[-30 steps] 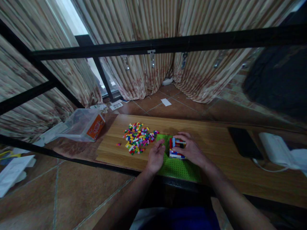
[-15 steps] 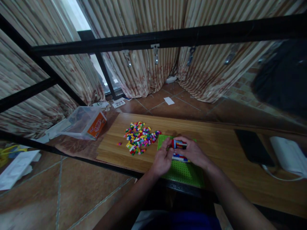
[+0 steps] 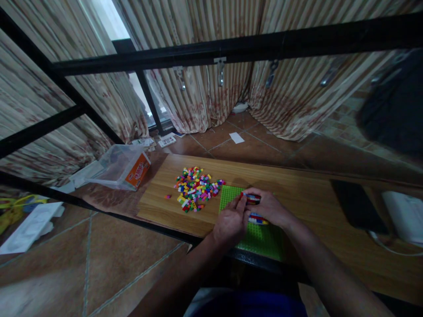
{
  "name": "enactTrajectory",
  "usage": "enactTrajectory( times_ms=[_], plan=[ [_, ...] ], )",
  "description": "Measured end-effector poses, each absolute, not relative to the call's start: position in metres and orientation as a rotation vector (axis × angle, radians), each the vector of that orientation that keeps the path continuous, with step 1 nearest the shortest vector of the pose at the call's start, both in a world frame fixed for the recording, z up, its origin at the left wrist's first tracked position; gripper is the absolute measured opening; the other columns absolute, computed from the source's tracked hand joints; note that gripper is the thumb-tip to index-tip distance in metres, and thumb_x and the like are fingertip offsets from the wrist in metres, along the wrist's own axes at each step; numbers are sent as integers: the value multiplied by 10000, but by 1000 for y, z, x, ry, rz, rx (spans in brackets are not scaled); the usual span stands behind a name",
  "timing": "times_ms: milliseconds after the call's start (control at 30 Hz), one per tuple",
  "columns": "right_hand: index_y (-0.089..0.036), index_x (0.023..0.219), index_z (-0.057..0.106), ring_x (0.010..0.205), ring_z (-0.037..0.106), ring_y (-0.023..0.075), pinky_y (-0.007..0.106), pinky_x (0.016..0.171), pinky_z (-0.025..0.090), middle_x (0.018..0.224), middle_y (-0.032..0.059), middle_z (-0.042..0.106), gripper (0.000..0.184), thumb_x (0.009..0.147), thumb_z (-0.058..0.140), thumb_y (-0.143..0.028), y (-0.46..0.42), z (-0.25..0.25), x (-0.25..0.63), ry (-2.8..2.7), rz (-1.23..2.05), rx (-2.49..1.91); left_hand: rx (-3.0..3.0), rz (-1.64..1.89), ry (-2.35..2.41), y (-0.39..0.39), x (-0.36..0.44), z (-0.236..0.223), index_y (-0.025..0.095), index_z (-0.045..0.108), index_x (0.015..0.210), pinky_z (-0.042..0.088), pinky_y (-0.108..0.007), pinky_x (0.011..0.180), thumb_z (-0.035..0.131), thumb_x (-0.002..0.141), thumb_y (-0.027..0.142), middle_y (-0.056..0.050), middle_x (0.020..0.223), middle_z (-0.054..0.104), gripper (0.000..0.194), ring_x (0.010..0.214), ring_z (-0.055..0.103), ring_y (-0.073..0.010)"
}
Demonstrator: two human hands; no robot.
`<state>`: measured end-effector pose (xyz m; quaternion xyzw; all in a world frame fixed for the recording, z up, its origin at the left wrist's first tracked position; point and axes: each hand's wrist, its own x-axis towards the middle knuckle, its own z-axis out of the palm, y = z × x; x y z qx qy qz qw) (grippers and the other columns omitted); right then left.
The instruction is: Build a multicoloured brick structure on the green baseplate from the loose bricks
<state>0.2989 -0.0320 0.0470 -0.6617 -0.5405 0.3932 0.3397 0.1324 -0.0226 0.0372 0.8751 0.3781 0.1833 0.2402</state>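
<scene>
A small multicoloured brick build [image 3: 254,207] stands on a green studded baseplate [image 3: 261,237] near the front edge of a wooden table [image 3: 297,193]. My left hand [image 3: 230,221] is closed with its fingertips against the build's left side. My right hand [image 3: 269,208] wraps the build from the right and grips it. Only the top and a lower strip of the build show between my fingers. A heap of loose coloured bricks [image 3: 196,188] lies just left of the baseplate.
A clear plastic box with an orange label [image 3: 127,166] lies tipped at the table's left end. A black phone [image 3: 358,204] and a white device with a cable [image 3: 401,215] sit at the right. Black frame bars [image 3: 231,48] cross overhead. Papers lie on the tiled floor.
My left hand moved right from the baseplate's left edge onto the build and closed on it. My right hand stayed on the build. The camera shifted slightly.
</scene>
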Motion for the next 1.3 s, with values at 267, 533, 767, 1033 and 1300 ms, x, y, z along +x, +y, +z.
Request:
enactTrajectory(
  times_ms=[267,533,767,1033,1300],
  plan=[
    [-216,1069,668,900,674,207,316,819,518,980,22,728,407,674,696,-308,-34,31,305,-1498,982,-1649,2694,316,1011,-22,134,44,62,407,1392,465,-355,1030,330,989,325,-185,1373,548,487,1239,550,-246],
    [-224,1143,635,965,664,260,412,885,503,1060,68,713,446,748,657,-430,-41,32,310,-1739,722,-1742,2729,312,1049,-30,126,42,106,332,1444,484,-419,975,366,975,392,-194,1384,516,550,1212,553,-277],
    [-231,1098,650,1036,624,254,405,924,471,1118,96,676,326,876,502,-420,-65,56,271,-1671,312,-1739,2510,657,1042,-46,67,34,169,365,1445,406,-456,1104,460,936,344,-143,1436,485,547,1295,485,-269],
    [-216,1020,681,969,637,211,349,887,472,1031,69,695,257,901,463,-281,-44,42,186,-1812,433,-1626,2204,786,1656,-6,-34,14,167,476,1338,471,-470,1022,555,862,255,-131,1256,573,490,1173,543,-282],
    [-183,982,699,968,603,200,301,892,429,1028,85,664,204,884,524,-226,33,33,138,-1961,335,-1846,2139,806,1659,4,-34,6,180,375,1410,471,-465,1007,724,752,428,-128,1247,522,786,1175,535,-298]
  ],
)
